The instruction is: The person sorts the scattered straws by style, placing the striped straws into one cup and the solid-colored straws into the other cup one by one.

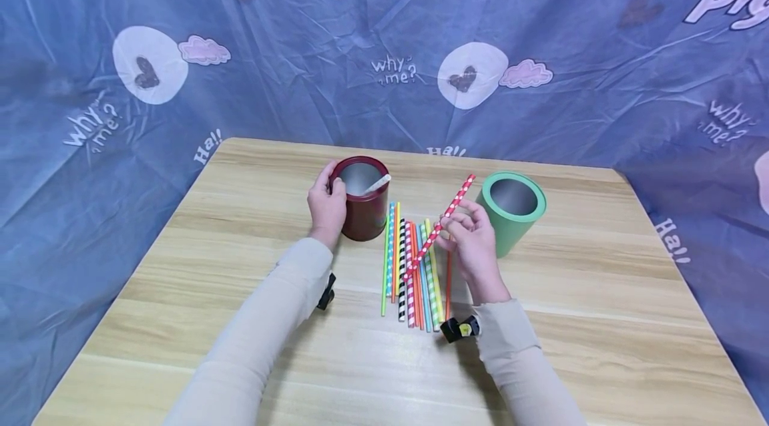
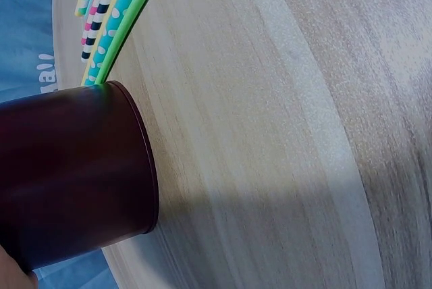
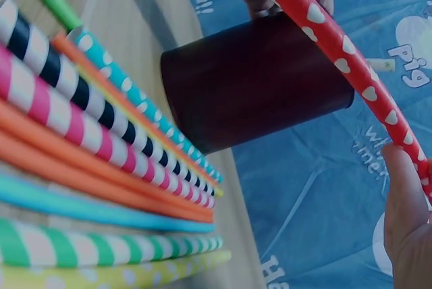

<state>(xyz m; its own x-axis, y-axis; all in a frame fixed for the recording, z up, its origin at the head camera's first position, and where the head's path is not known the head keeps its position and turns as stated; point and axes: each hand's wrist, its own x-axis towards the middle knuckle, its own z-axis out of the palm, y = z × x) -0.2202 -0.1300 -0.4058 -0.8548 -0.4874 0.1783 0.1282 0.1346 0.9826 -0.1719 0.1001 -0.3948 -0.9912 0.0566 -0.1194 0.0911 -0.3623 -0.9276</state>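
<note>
My left hand [image 1: 328, 207] grips the left side of a dark red can [image 1: 365, 218], thumb at its rim. One pale paper straw [image 1: 378, 183] leans inside that can, its end above the rim. Between thumb and fingers my right hand [image 1: 474, 239] pinches a red paper straw with white hearts [image 1: 427, 243]. It slants above a row of straws [image 1: 411, 292] lying side by side on the table. In the right wrist view the red straw [image 3: 344, 53] overlaps the dark red can [image 3: 250, 86]. Behind the right hand stands a green can [image 1: 510, 229].
The row holds several straws, striped, dotted and plain, between the two cans; a plain orange straw [image 1: 448, 286] lies at its right end. The wooden table [image 1: 198, 292] backs onto a blue printed cloth [image 1: 336, 105].
</note>
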